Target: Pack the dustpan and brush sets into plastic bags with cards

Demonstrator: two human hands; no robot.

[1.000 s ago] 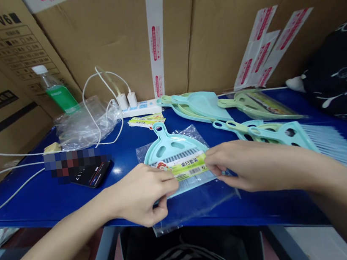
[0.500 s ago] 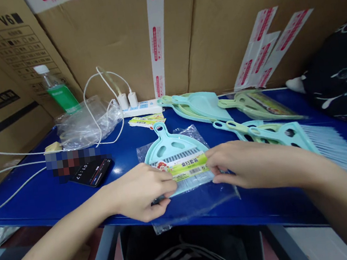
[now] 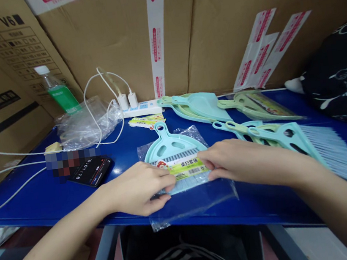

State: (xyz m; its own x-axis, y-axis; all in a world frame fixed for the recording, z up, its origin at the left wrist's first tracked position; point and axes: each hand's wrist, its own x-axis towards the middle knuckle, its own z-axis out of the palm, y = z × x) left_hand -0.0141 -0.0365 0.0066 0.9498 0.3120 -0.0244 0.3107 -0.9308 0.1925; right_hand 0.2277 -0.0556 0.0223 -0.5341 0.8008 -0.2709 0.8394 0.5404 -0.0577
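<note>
Apparently bagged, pan (image 3: pixel 169 141) lay between your half-curled left hand (image 3: pixel 142 186) and right hand (image 3: pixel 228 159), hold unclear; stack (image 3: pixel 206 103) beyond it unbagged.

From the bagged dustpan (image 3: pixel 179 140), bare table (image 3: pixel 131 146) opens toward ten o'clock; phone (image 3: pixel 97 172) blocks nine; brushes (image 3: pixel 340 157) block three.

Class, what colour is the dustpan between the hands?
The dustpan is pale turquoise, best seen in the head view.

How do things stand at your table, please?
Left hand, right hand at opposite ends of label card. Turquoise dustpan lying beneath. Phone left, brushes right, outside the hands.
</note>
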